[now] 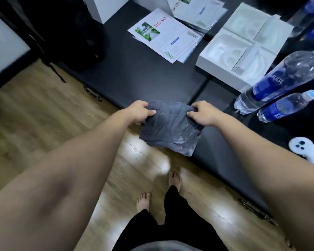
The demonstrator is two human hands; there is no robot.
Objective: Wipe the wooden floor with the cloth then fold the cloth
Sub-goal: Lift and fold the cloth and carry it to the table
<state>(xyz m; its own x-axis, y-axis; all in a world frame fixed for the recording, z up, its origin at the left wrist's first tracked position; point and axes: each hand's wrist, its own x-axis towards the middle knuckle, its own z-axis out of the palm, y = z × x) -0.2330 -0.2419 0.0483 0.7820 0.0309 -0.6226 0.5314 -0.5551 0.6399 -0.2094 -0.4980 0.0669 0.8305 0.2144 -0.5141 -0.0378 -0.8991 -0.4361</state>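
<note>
Item: cloth [170, 127], dark grey, soft knit, doubled over at least once; pale dusty smears along its near hanging edge.

Location: held in the air above the near edge of the black platform [134, 75], over the wooden floor [34, 115].

Hold: left hand [140, 111] closed, thumb and fingers pinching the upper left corner; right hand [203, 113] closed, pinching the upper right corner.

Risks, as judged:
- Layers slide apart if either pinch loosens, spoiling the fold.
- Lower edge sags unevenly, so the next fold may come out crooked.
- Dust on the hem may shed onto the wiped boards.
- A wide swing right could knock the water bottles [279, 87].
</note>
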